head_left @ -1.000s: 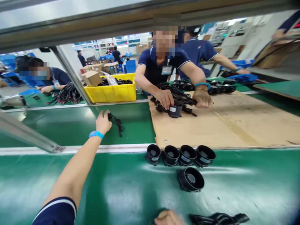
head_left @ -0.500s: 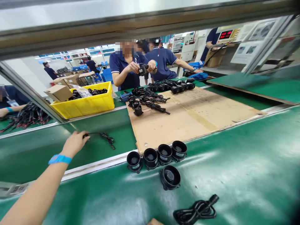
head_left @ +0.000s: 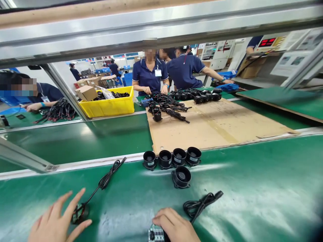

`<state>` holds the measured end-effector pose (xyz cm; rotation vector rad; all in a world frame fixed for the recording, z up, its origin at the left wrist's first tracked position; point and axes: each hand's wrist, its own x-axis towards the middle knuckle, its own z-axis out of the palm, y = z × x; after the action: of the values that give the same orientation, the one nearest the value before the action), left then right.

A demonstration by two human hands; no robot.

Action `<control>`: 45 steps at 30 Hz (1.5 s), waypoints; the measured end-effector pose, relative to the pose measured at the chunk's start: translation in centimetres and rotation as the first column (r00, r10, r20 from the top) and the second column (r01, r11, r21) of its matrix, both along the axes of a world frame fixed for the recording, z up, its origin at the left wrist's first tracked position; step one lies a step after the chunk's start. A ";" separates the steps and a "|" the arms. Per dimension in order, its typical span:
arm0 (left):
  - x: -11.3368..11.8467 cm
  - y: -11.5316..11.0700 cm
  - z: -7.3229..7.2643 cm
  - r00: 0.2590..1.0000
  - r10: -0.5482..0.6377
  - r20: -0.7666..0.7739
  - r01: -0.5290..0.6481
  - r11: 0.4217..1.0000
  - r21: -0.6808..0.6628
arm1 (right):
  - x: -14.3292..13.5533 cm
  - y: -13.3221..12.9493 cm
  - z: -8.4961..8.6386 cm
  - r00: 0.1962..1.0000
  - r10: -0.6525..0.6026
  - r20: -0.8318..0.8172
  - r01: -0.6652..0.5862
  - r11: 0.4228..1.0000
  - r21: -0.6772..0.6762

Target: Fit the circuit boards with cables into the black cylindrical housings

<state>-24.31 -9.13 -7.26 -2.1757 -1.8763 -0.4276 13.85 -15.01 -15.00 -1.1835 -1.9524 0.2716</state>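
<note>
Our left hand (head_left: 57, 223), fingers spread and holding nothing, hovers just left of a small coil part (head_left: 78, 212); its black cable (head_left: 107, 178) runs up-right, away. Right hand (head_left: 175, 227) grips a circuit board (head_left: 156, 233) on the surface (head_left: 252, 195).

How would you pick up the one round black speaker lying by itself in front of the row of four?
Probably grip the lone round black speaker across its outer rim, coming straight down from above. It lies flat on the green belt with its open cone facing up, apart from the row of four speakers, so both sides look free.
</note>
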 end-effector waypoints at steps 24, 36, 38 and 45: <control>23.8 3.0 -2.6 0.545 -0.360 0.757 0.826 0.388 -0.410 | 13.0 -1.1 10.7 0.940 -0.324 -0.103 0.324 0.946 -0.020; 20.2 -0.2 -2.1 0.425 -0.371 0.825 0.902 0.245 -0.355 | 5.0 -1.7 9.3 0.992 0.115 0.053 -0.115 0.993 -0.007; 20.1 -0.1 -2.0 0.423 -0.366 0.829 0.903 0.238 -0.357 | 4.6 -1.6 9.0 0.990 0.120 0.075 -0.120 0.993 -0.014; 20.0 -0.4 -2.2 0.453 -0.358 0.817 0.890 0.236 -0.390 | 4.8 -1.5 9.0 0.979 0.188 0.073 -0.170 0.965 -0.201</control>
<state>-4.32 -9.57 -9.47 -3.9877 -1.1967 -0.4545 18.68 -16.49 -5.98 -1.1592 -2.1565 0.5212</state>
